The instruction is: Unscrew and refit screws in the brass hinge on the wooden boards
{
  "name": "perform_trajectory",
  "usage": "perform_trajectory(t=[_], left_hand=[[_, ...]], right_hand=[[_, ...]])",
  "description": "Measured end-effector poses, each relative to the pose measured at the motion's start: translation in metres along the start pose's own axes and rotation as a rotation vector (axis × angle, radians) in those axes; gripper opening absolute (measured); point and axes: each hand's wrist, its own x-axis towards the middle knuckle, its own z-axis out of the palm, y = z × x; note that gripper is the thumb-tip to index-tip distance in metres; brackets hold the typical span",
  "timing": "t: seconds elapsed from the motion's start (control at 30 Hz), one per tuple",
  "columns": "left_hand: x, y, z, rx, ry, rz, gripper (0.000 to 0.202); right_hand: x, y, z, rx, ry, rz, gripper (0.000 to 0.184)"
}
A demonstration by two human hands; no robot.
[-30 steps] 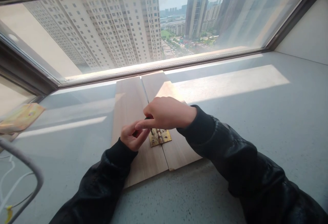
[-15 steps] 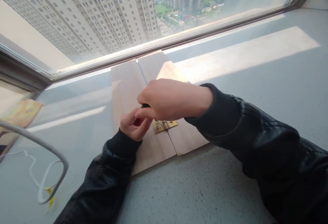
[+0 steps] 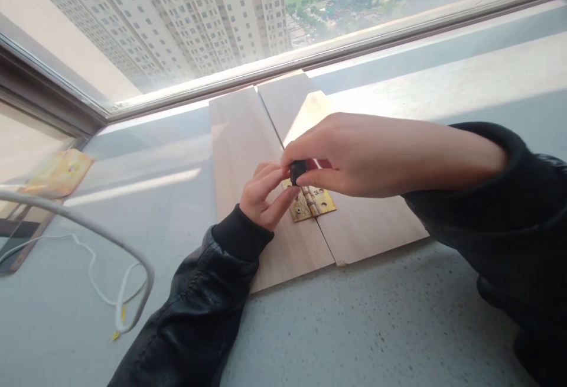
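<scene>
Two pale wooden boards lie side by side on a grey windowsill, with a brass hinge across their seam near the front. My right hand is closed around a screwdriver handle, black and red, held above the hinge. The shaft is hidden. My left hand rests on the left board beside the hinge, its fingers curled and pinched at the hinge's left edge. What those fingers hold is hidden. Both arms wear black sleeves.
The grey speckled sill runs along a large window over high-rise buildings. At the left lie a yellowish card, a grey curved bar and a white cable.
The view has dropped and shifted, so boards and hinge sit further right. My right hand has lifted slightly, showing the screwdriver handle. My left hand stays by the hinge.
</scene>
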Motion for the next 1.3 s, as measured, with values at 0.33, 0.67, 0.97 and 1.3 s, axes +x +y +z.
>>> perform_trajectory(t=[0.33, 0.67, 0.97, 1.3], left_hand=[[-0.003, -0.002, 0.0, -0.093, 0.108, -0.19, 0.023], [-0.003, -0.007, 0.004, 0.134, -0.004, 0.033, 0.01], [-0.004, -0.008, 0.004, 0.128, 0.0, 0.039, 0.011], [-0.005, 0.001, -0.004, -0.076, 0.133, -0.069, 0.021]], right_hand=[[0.012, -0.014, 0.013, -0.202, 0.09, 0.25, 0.048], [0.004, -0.008, 0.007, -0.228, 0.01, 0.137, 0.04], [0.005, -0.02, 0.008, -0.275, 0.021, 0.2, 0.047], [0.003, -0.01, 0.009, -0.05, -0.023, 0.065, 0.019]])
